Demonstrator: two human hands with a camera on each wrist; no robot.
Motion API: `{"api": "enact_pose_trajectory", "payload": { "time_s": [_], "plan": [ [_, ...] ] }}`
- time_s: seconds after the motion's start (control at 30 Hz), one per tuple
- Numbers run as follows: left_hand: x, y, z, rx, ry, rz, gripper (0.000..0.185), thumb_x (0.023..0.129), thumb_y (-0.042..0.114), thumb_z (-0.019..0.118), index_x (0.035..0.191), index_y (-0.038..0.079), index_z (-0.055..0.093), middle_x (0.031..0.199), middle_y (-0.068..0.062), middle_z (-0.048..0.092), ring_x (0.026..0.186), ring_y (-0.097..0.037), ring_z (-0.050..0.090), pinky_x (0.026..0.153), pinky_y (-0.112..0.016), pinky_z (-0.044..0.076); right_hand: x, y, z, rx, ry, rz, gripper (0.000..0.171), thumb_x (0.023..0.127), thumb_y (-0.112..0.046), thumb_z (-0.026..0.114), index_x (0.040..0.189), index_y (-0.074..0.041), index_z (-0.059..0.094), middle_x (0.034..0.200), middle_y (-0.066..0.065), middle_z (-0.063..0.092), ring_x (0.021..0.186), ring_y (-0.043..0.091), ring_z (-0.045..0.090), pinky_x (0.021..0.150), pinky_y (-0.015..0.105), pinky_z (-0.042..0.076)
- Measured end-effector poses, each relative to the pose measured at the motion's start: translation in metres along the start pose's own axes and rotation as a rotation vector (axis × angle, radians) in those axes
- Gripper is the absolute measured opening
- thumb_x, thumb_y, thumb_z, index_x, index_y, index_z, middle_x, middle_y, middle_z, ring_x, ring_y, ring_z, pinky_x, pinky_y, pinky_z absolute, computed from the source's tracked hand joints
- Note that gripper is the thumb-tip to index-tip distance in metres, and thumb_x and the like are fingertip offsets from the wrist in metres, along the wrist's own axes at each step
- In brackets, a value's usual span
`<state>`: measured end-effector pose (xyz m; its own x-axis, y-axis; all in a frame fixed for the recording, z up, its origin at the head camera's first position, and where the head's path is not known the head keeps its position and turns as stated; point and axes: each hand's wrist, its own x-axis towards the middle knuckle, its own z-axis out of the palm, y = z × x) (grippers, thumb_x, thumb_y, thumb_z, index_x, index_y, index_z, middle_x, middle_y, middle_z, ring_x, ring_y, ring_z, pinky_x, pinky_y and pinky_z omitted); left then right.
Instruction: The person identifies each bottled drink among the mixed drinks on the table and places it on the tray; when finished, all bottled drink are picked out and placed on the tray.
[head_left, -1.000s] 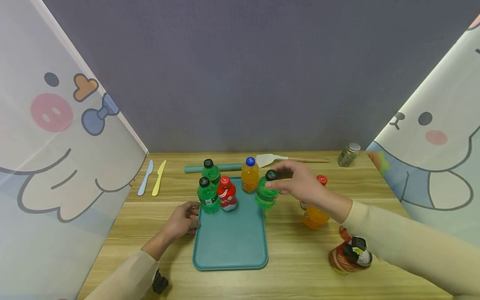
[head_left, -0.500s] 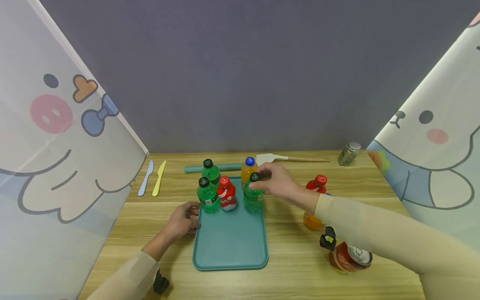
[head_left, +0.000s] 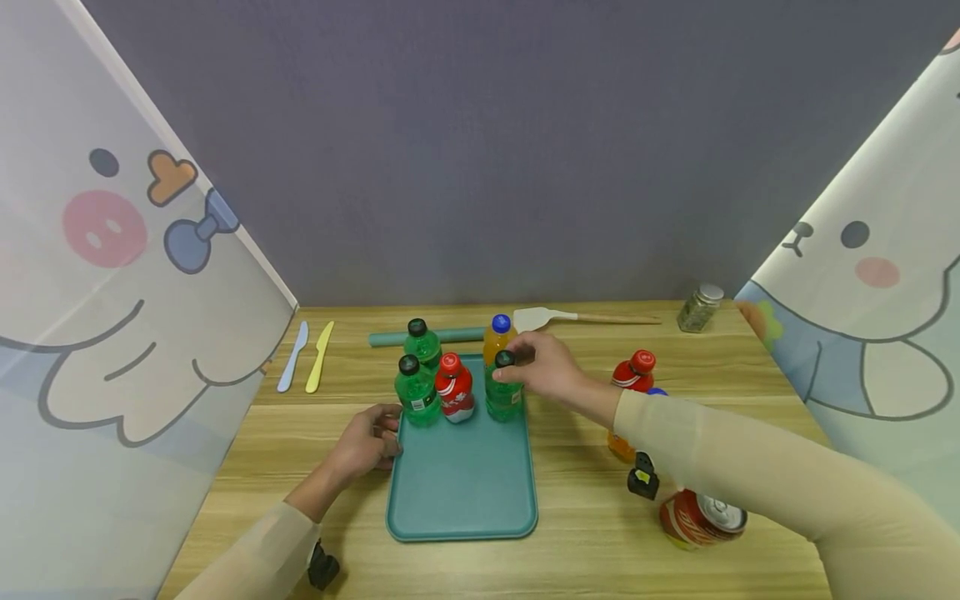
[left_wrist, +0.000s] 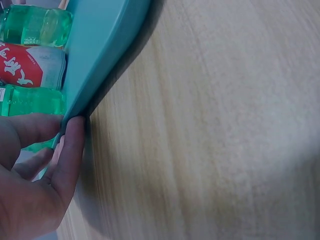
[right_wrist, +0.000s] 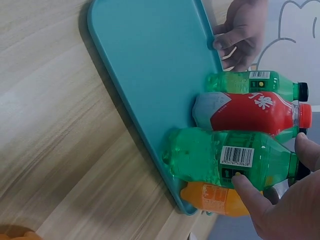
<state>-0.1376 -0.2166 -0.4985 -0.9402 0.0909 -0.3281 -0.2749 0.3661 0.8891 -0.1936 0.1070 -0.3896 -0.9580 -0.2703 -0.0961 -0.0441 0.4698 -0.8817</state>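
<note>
A teal tray [head_left: 461, 483] lies on the wooden table. On its far end stand two green bottles [head_left: 417, 393], a red bottle [head_left: 454, 389] and an orange bottle [head_left: 498, 337]. My right hand [head_left: 520, 367] grips a third green bottle [head_left: 502, 392] near its black cap; it stands upright on the tray beside the red bottle. In the right wrist view that green bottle [right_wrist: 225, 157] rests by the tray's edge [right_wrist: 150, 65], my fingers [right_wrist: 245, 187] on its neck. My left hand [head_left: 384, 437] holds the tray's left rim, thumb and fingers [left_wrist: 70, 150] pinching the rim [left_wrist: 100, 55].
Right of the tray stand a red bottle [head_left: 633, 371], an orange bottle [head_left: 621, 446] partly behind my sleeve, and a red can [head_left: 701, 518]. At the back lie a teal rod [head_left: 427, 336], a spatula [head_left: 555, 317] and a spice jar [head_left: 697, 308]. Blue [head_left: 292, 356] and yellow [head_left: 318, 356] knives lie left.
My right hand has carried the green bottle leftwards from beyond the tray's right edge and stood it on the tray beside the red bottle. The left hand has stayed on the rim.
</note>
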Motion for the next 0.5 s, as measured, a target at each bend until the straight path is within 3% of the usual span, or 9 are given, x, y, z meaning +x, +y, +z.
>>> {"api": "enact_pose_trajectory", "payload": {
  "time_s": [0.5],
  "plan": [
    [0.0003,-0.0023,0.0002,0.005,0.001,0.003,0.066,0.082,-0.013,0.062,0.146,-0.003,0.048,0.122,-0.022,0.054,0.094,-0.025,0.057,0.065,-0.040,0.062,-0.0019,0.0038,0.0018,-0.047,-0.044,0.031,0.045,0.088,-0.025,0.082,0.123,-0.001,0.064,0.123,0.013,0.067,0.113,0.032,0.068,0.087,0.036,0.061]
  ]
}}
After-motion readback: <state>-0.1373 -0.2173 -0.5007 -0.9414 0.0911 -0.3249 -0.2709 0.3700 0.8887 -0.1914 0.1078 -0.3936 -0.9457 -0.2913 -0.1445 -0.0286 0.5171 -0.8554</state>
